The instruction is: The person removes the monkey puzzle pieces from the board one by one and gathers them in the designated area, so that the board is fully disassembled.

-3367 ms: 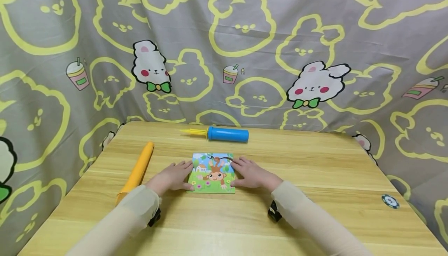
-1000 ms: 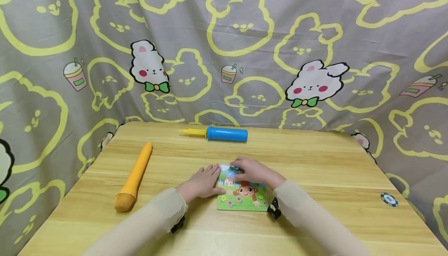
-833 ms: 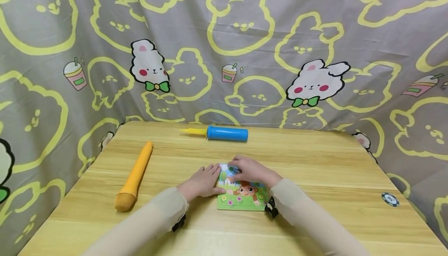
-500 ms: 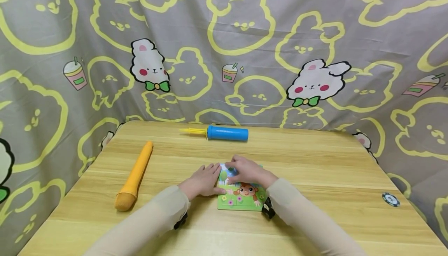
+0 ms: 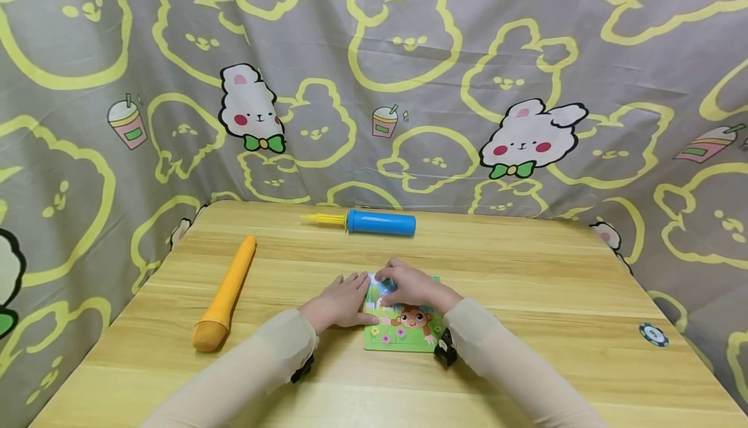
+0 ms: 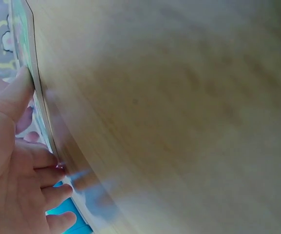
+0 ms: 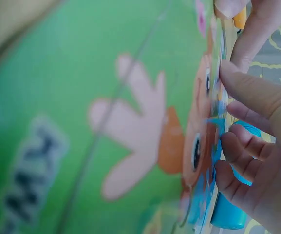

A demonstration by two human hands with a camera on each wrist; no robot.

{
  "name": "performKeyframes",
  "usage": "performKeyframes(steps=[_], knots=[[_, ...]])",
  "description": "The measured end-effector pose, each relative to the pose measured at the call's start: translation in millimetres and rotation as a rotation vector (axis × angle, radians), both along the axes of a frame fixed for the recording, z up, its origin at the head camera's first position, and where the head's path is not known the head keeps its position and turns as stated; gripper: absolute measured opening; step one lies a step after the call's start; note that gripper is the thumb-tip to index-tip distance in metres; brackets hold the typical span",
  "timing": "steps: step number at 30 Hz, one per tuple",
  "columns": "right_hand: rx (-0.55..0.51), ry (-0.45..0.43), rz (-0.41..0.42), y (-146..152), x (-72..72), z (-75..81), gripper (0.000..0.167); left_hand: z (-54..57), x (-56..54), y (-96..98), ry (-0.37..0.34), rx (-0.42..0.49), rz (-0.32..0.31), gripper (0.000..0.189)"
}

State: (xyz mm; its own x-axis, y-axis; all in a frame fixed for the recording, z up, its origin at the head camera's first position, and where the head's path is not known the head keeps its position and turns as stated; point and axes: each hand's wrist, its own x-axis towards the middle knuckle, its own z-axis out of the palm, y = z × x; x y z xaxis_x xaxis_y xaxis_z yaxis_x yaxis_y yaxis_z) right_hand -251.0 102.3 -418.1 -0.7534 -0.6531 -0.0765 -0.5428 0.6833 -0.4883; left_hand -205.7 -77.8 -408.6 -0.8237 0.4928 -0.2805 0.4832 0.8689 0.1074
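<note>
A jigsaw puzzle (image 5: 403,338) with a monkey picture lies flat on the table in the head view. My left hand (image 5: 341,301) rests along its left edge, thumb on the picture and the other fingers stretched beside the rim. Over the puzzle's upper part is my right hand (image 5: 411,283), fingers bent and tips touching the surface, covering part of the picture. In the right wrist view, the right thumb (image 7: 247,87) stands apart from the fingers against the puzzle face (image 7: 130,161). No lifted piece shows. The left wrist view shows the left hand (image 6: 13,161) at the board's edge.
A blue hand pump (image 5: 381,223) with a yellow nozzle lies at the back of the wooden table (image 5: 526,265). On the left is a long orange microphone-shaped thing (image 5: 228,295). A poker chip (image 5: 653,334) lies far right. A patterned curtain (image 5: 432,175) hangs behind.
Since the oldest frame, the puzzle has moved right and nearer, with my left hand beside it. My right hand has left the right edge for the upper part, lately shifting slightly left.
</note>
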Motion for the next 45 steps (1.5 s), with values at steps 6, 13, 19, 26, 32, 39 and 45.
performKeyframes(steps=[6, 13, 19, 26, 32, 39, 45], knots=[[-0.006, -0.014, -0.036, -2.0, -1.4, -2.4, 0.044, 0.1, -0.3, 0.6, 0.001, -0.002, 0.002, 0.086], [-0.018, -0.017, -0.052, -2.0, -0.1, -1.8, 0.043, -2.1, -2.0, 0.9, 0.004, -0.015, 0.005, 0.087], [-0.033, -0.034, -0.053, -1.6, -1.6, -2.6, 0.040, -1.6, -2.0, 0.9, 0.010, -0.006, 0.001, 0.088], [-0.049, -0.071, -0.067, -2.1, -4.2, -3.6, 0.043, -0.7, -1.7, 0.8, 0.005, -0.003, 0.005, 0.088], [-0.113, -0.098, -0.068, 0.7, -5.9, -6.0, 0.041, -1.8, -1.8, 1.5, 0.012, -0.017, 0.000, 0.088], [-0.252, -0.179, -0.053, 7.7, -7.1, -4.5, 0.024, -1.4, -2.6, 2.8, 0.007, -0.010, 0.009, 0.088], [-0.357, -0.254, -0.117, 11.7, -7.3, -8.2, 0.021, -2.3, -2.0, 3.2, 0.006, -0.014, 0.012, 0.088]])
